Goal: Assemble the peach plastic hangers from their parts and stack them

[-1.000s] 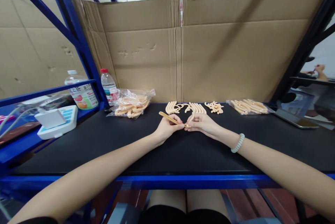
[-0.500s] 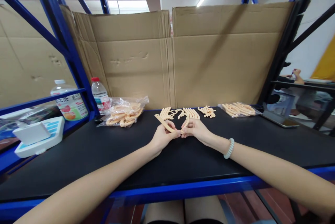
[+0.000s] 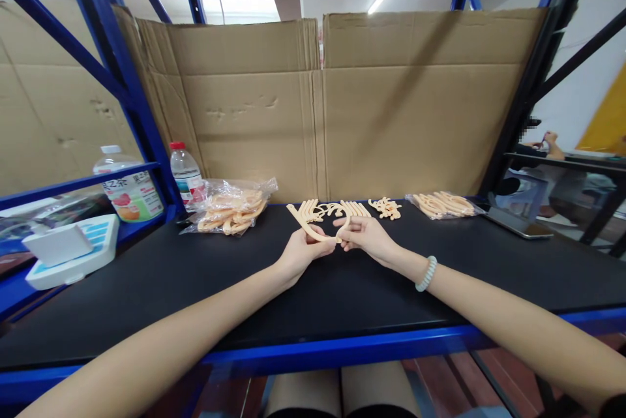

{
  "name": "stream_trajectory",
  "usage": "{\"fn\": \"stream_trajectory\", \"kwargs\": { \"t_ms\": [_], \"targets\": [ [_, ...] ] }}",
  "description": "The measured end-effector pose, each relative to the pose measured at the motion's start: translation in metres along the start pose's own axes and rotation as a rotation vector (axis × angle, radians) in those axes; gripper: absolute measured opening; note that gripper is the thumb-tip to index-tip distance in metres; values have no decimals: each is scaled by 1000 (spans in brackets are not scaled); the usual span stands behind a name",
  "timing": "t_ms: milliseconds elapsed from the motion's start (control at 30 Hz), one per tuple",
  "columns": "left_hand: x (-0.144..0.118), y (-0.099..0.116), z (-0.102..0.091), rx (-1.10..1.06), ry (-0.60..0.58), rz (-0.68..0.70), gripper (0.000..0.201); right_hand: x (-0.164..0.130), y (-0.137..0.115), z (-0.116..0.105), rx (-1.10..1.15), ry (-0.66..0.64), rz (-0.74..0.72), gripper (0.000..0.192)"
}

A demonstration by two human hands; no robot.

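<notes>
- Left hand (image 3: 299,253) and right hand (image 3: 368,239) meet above the black shelf mat (image 3: 195,287), fingers pinched shut on one curved peach strip (image 3: 313,229), each taking an end; likely to steady its bend.
- Strip: thin, smooth plastic, arc-shaped.
- Matching strips in a row (image 3: 332,210) just behind the hands; more in a crinkled clear bag (image 3: 233,205).
- Corrugated cardboard (image 3: 401,124) walls the back.

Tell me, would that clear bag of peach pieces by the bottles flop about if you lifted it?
Probably. The plastic bag looks thin and crinkled, so it would likely sag and its curved pieces shift. It seems light, being small and loosely filled. The glossy film may be somewhat slippery.
</notes>
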State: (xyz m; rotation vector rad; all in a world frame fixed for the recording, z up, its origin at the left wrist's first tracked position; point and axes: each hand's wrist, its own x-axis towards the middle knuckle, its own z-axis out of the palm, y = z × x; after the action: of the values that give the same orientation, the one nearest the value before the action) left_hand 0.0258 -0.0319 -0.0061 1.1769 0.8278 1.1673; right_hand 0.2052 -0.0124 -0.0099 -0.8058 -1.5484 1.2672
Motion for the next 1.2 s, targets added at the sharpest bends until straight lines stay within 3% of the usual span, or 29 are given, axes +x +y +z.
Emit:
{"fn": "stream_trajectory", "kwargs": {
  "t_ms": [67, 167, 300, 567, 833, 1033, 1200],
  "targets": [
    [1, 1, 0, -38, 24, -12, 34, 6, 2, -12, -140, -17, -104, 46],
    [2, 4, 0, -89, 57, -40, 29, 21, 5, -36, -500, 63, -281, 41],
    [4, 6, 0, -125, 79, -84, 19, 36, 10, -57, -796, 82, -340, 28],
    [8, 5, -1, -172, 101, -122, 13, 40, 22, -52, -1149, -98, -408, 28],
    [9, 7, -4, -183, 63, -127, 13, 39, 19, -49, -1072, -64, -427, 19],
    [9, 5, -5, -181, 23, -138, 16, 35, 17, -52, -798, 152, -417, 14],
    [8, 5, -6, -186, 1, -150, 18, 18, 1, -42, -488, 313, -352, 26]
  ]
}}
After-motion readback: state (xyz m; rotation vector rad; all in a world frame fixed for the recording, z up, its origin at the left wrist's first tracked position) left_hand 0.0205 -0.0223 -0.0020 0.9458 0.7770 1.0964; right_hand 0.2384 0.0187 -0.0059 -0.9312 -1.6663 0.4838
